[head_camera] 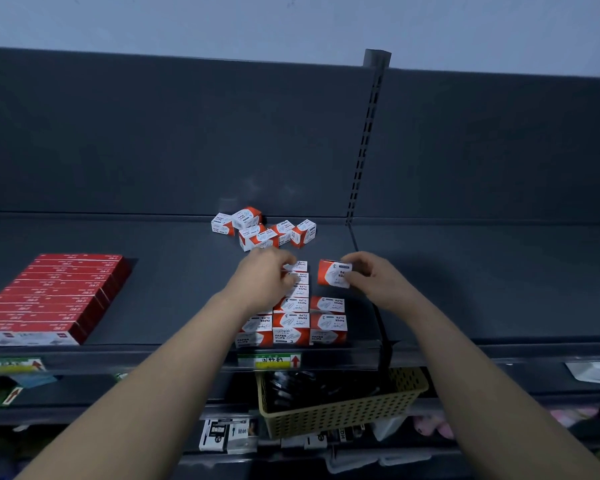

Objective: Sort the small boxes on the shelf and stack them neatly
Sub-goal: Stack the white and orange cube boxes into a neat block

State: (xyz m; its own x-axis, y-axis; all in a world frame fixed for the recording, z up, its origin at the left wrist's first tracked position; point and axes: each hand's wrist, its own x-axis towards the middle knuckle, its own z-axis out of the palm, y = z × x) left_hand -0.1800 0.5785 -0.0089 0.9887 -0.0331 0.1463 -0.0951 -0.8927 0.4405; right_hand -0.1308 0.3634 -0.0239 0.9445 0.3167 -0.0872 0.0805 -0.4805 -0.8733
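Dark grey metal shelving lines the wall, and its wide painted steel shelf (160, 244) carries the work. Near the front edge stand neat rows of small red-and-white cardboard paper-clip boxes (291, 327), three across and packed touching. Further back, against the rear panel, lies a loose heap of the same boxes (264, 230), tipped at all angles.

The person's right hand (374, 280) has its grip closed on one tilted box (333, 273), pinched at one end between thumb and fingertips just behind the right-hand row. Whether it touches the shelf or hangs just above it, I cannot tell. The left hand (262, 277) curls its grip round the rearmost box of the middle row (300, 270), seemingly squaring it up.

These boxes look light and fairly stiff, though thin card like this would probably dent under a hard squeeze. Loose clips inside may shift as a box tilts. I would take each one by two opposite long walls rather than the end flaps, which could pop open. The smooth card should slide readily on painted metal, so a gentle nudge ought to close any gaps.

Off to the left sits a block of flat red cartons (56, 296). A yellow perforated plastic basket (340, 410) hangs below.
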